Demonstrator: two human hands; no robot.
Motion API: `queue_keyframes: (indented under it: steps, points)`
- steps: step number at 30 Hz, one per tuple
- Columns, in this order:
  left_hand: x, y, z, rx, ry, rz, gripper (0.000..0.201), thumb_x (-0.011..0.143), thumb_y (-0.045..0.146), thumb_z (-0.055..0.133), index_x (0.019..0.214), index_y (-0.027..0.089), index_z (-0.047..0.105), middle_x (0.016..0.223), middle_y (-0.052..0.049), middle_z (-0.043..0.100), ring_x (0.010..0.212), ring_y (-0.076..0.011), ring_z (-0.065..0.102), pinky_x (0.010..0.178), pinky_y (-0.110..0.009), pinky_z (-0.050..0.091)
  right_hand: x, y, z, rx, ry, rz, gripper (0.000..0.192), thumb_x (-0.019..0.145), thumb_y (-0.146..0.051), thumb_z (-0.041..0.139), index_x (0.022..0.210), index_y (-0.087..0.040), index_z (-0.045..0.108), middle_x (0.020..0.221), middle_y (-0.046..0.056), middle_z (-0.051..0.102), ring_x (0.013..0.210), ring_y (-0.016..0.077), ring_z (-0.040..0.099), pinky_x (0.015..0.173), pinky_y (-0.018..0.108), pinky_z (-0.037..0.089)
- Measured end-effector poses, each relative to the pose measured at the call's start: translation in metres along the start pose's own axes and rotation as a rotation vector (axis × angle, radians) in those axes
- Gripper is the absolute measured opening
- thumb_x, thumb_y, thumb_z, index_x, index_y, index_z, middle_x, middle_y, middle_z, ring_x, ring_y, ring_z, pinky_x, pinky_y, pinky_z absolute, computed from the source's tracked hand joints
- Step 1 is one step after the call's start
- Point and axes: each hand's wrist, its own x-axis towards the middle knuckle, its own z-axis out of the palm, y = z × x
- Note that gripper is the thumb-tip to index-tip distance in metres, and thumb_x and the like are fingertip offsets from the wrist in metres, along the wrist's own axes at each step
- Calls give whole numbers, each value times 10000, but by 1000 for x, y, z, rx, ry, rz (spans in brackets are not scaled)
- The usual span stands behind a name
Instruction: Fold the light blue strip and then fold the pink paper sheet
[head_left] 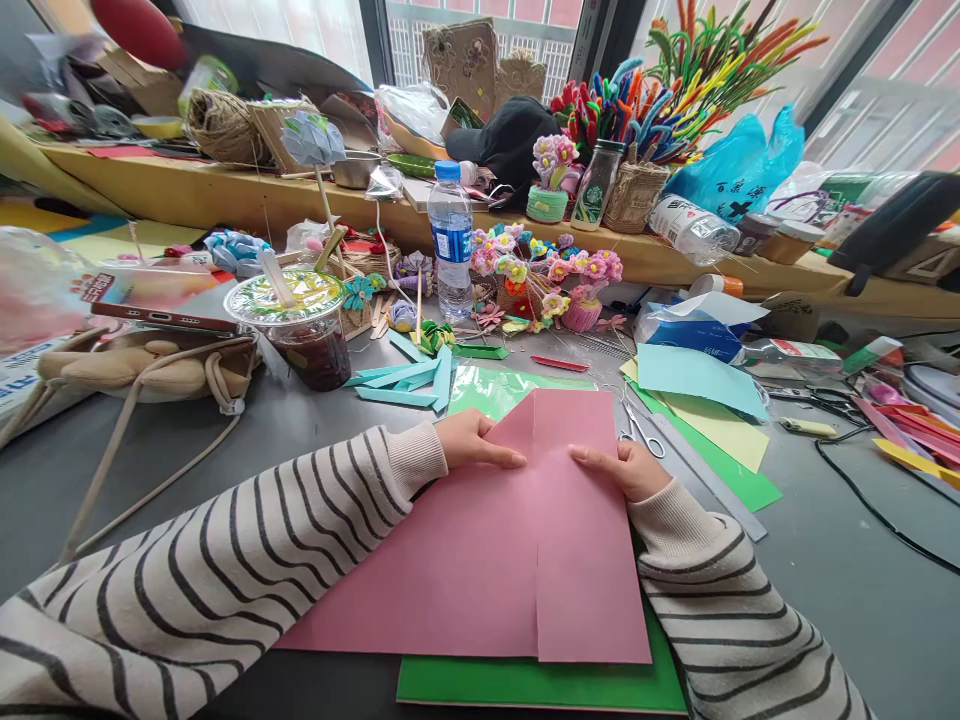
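A large sheet of pink paper [480,560] lies before me, folded along its upper left into a slanted edge, with a straight flap down its right side. My left hand [480,440] grips the slanted edge, thumb on top and fingers hidden beneath. On the right edge, my right hand [622,468] holds the paper the same way, thumb pressing on the flap. Under the pink sheet a green board or stack of paper [540,688] shows at the bottom. Small scissors [641,430] lie just beyond my right hand.
An iced drink cup [307,340] and a water bottle [452,245] stand behind the paper. Folded turquoise strips [409,380] lie to the left. Coloured sheets [701,380] and a metal ruler [712,475] lie at right, with a black cable [862,500]. A crowded ledge runs behind.
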Motion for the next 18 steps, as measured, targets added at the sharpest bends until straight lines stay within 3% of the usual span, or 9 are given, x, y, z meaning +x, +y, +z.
queue_keyframes:
  steps: [7, 18]
  points:
    - [1, 0, 2, 31, 12, 10, 418, 447, 496, 631, 624, 118, 637, 623, -34, 622, 512, -131, 544, 462, -199, 397, -1, -3, -1, 19, -49, 30, 294, 452, -375, 695, 559, -109, 629, 568, 60, 637, 511, 163, 578, 484, 257, 454]
    - [0, -4, 6, 9, 30, 50, 419, 471, 492, 618, 634, 106, 628, 612, -33, 609, 519, -130, 536, 454, -194, 393, 0, -2, -1, -5, 0, 74, 301, 461, -373, 688, 577, -101, 631, 564, 76, 639, 490, 178, 579, 475, 278, 449]
